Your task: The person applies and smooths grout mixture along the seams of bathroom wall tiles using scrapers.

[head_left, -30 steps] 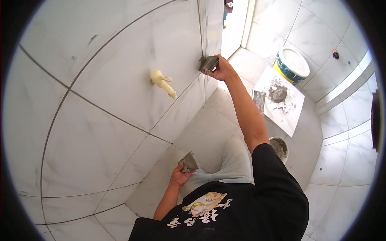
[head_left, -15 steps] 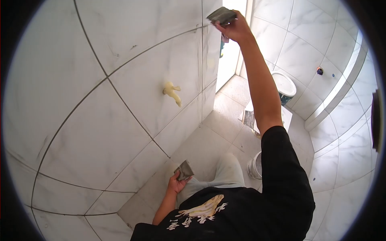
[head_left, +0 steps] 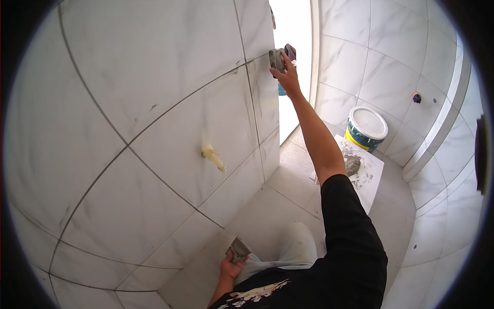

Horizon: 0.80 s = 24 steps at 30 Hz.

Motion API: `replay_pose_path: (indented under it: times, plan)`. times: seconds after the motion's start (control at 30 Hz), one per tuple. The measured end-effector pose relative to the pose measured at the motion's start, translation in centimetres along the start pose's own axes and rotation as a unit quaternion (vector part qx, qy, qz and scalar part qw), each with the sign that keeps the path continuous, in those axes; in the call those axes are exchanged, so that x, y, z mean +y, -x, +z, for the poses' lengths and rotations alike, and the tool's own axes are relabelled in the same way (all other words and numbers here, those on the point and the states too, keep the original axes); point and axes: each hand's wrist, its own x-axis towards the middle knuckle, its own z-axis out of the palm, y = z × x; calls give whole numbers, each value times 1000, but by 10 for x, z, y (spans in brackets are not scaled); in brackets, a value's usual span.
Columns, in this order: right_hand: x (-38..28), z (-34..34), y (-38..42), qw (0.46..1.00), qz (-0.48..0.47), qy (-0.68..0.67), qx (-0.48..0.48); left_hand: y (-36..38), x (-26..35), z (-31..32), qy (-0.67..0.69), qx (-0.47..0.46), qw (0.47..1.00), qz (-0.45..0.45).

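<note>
The right hand (head_left: 287,77), raised far up, has its fingers closed around a grout float (head_left: 277,59) pressed on the tile wall's (head_left: 170,67) vertical joint (head_left: 249,87); the left hand (head_left: 230,269), low and near, grips a second scraper (head_left: 239,249).

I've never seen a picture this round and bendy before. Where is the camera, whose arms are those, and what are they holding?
The camera sits on a person's head and looks down, so you see their own arms and black shirt. Its lens bends everything, which is why the straight tile lines look curved. The right hand reaches up and presses a small grey scraper against the tiled wall, near its corner edge. The left hand is low by the body and holds a second scraper smeared with grey paste. A pale yellow tap sticks out of the wall. On the floor stand a white bucket and a board with a lump of grey paste.
</note>
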Motion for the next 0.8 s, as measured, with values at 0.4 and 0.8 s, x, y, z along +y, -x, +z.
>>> replay_pose_path:
  times: [0.4,0.8]
  plan:
    - [-15,-44,-4,982,177,-16,-67,-12,22,7,-35,28,997,-65]
    - [-89,-15,-9,945,256,14,-204,-12,22,-2,-30,60,996,-66]
